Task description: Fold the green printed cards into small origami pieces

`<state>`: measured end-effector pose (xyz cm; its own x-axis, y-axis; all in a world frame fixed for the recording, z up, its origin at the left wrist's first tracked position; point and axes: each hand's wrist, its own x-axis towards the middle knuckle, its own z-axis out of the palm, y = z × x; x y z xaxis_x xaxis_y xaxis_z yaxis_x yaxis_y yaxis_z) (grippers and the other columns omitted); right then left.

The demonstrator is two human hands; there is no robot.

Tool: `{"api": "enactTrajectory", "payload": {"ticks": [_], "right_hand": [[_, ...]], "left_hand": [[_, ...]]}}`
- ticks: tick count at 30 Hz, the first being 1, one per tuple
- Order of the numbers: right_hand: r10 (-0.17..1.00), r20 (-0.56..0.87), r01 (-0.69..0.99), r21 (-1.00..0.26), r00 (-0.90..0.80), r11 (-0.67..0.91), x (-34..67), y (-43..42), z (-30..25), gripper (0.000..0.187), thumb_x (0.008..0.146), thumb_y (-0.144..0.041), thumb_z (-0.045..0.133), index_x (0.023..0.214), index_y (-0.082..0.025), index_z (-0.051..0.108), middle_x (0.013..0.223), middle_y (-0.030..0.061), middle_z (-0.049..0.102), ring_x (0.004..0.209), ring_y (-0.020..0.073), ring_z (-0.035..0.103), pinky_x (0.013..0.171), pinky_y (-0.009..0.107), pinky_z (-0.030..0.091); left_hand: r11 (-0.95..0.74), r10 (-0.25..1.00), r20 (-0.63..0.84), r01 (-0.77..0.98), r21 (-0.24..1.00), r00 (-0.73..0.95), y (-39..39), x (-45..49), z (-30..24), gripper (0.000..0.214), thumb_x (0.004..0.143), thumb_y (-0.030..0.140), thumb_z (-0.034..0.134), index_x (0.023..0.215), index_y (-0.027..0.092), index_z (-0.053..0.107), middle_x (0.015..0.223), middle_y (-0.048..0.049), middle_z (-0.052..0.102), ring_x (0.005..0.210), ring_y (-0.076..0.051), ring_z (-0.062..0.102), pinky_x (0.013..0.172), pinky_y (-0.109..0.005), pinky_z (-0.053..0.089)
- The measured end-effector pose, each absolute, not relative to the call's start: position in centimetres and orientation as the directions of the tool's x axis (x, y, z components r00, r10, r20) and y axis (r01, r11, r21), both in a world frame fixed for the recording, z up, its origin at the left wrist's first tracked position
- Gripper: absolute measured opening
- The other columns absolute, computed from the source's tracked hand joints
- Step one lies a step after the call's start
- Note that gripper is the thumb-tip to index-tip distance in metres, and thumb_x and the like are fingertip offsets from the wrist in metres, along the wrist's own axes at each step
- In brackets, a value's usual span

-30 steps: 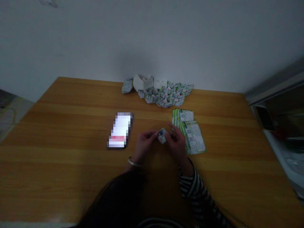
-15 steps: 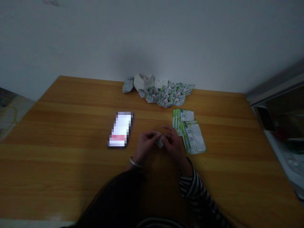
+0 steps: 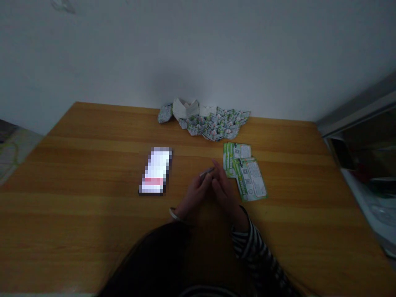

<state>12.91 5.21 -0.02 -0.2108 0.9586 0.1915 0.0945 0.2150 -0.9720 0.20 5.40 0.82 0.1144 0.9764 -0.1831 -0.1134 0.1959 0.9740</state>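
My left hand (image 3: 197, 189) is closed on a small folded piece of paper (image 3: 206, 171), whose pale edge sticks out above the fingers. Touching it from the other side, my right hand (image 3: 224, 187) has its fingers bent around the same paper; most of the piece is hidden between the hands. Just right of my right hand lie several green and white printed paper cards (image 3: 251, 179), overlapping on the wooden table (image 3: 102, 231). Behind, near the wall, sits a cluster of folded paper pieces (image 3: 216, 123) fitted together, with white ones at its left part.
A phone (image 3: 156, 170) with a lit, blurred screen lies left of my hands. The pale wall (image 3: 198, 49) rises along the table's back edge. To the right stands a shelf-like unit (image 3: 365, 165) with a dark object in it.
The folded paper has turned in my hands, from its printed face showing between the thumbs to a thin edge on top. The view has shifted slightly; cards, phone and cluster stay put.
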Motion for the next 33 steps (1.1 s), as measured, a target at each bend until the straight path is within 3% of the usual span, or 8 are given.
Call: {"api": "enactTrajectory", "payload": {"ticks": [4,7,10,15,19,23,26,33], "right_hand": [[0.96,0.23,-0.095,-0.972,-0.161,0.217,12.9,5.4,0.1,0.047,0.096,-0.034,0.044,0.142,-0.026,0.037,0.093,0.0045,0.065,0.092,0.0209,0.064,0.086,0.037,0.052],[0.948,0.293,0.073,-0.95,-0.124,0.303,13.5,5.8,0.1,0.034,0.091,-0.027,0.055,0.124,-0.028,0.057,0.097,0.0045,0.064,0.092,0.0205,0.062,0.086,0.037,0.052],[0.912,0.334,0.246,-0.888,-0.238,0.389,14.0,6.1,0.1,0.032,0.087,-0.023,0.061,0.118,-0.029,0.065,0.101,0.0051,0.066,0.094,0.0208,0.062,0.085,0.037,0.052],[0.889,0.428,0.241,-0.857,-0.162,0.456,14.2,5.7,-0.7,0.027,0.088,-0.017,0.059,0.108,-0.031,0.073,0.094,0.0041,0.072,0.089,0.0199,0.068,0.08,0.035,0.054],[0.93,0.367,0.205,-0.91,-0.012,0.361,14.3,5.3,-1.1,0.026,0.085,-0.013,0.059,0.096,-0.028,0.076,0.088,0.0025,0.076,0.08,0.0194,0.07,0.075,0.034,0.055],[0.969,0.187,0.102,-0.98,0.161,0.173,14.3,5.6,-1.2,0.022,0.077,-0.01,0.061,0.081,-0.025,0.077,0.074,0.0001,0.076,0.065,0.0165,0.069,0.063,0.028,0.055],[0.974,0.127,0.062,-0.991,0.189,0.117,14.2,6.0,-1.1,0.022,0.074,-0.01,0.059,0.076,-0.023,0.076,0.069,-0.0008,0.074,0.061,0.0149,0.068,0.059,0.025,0.054],[0.984,0.097,0.068,-0.994,0.15,0.088,14.0,5.9,-0.2,0.025,0.073,-0.009,0.057,0.078,-0.023,0.077,0.064,-0.0022,0.073,0.055,0.0129,0.066,0.056,0.023,0.054]], "left_hand": [[0.335,0.934,-0.356,-0.303,0.893,-0.017,5.9,-0.5,1.3,0.054,0.086,0.062,0.054,0.101,0.013,0.074,0.101,-0.0112,0.076,0.098,-0.027,0.069,0.088,-0.035,0.052],[0.332,0.93,-0.366,-0.478,0.813,0.025,6.0,-0.7,1.8,0.054,0.086,0.059,0.055,0.109,0.013,0.071,0.11,-0.0137,0.074,0.107,-0.027,0.066,0.094,-0.036,0.05],[0.353,0.93,-0.345,-0.568,0.743,0.126,5.9,-0.3,1.8,0.054,0.088,0.057,0.052,0.116,0.013,0.067,0.12,-0.015,0.069,0.115,-0.027,0.062,0.1,-0.038,0.046],[0.437,0.898,-0.374,-0.569,0.696,0.231,5.3,0.7,1.2,0.052,0.089,0.055,0.051,0.115,0.013,0.068,0.119,-0.0141,0.07,0.114,-0.027,0.063,0.101,-0.038,0.046],[0.386,0.922,-0.363,-0.387,0.837,0.135,5.3,0.4,1.3,0.054,0.091,0.057,0.049,0.128,0.021,0.062,0.126,-0.0082,0.067,0.12,-0.025,0.059,0.103,-0.035,0.044],[0.186,0.978,-0.174,-0.105,0.977,0.111,5.7,-1.0,1.7,0.054,0.091,0.056,0.048,0.128,0.019,0.062,0.118,-0.0083,0.071,0.112,-0.024,0.064,0.099,-0.034,0.047],[0.093,0.974,-0.099,0.038,0.995,0.203,6.0,-2.0,1.5,0.044,0.088,0.046,0.06,0.12,0.017,0.068,0.111,-0.0086,0.074,0.098,-0.024,0.069,0.088,-0.034,0.054],[-0.123,0.988,0.097,0.246,0.961,0.116,5.8,-2.5,0.7,0.024,0.087,0.023,0.062,0.107,0.021,0.074,0.105,-0.0043,0.077,0.094,-0.021,0.072,0.087,-0.032,0.057]]}}
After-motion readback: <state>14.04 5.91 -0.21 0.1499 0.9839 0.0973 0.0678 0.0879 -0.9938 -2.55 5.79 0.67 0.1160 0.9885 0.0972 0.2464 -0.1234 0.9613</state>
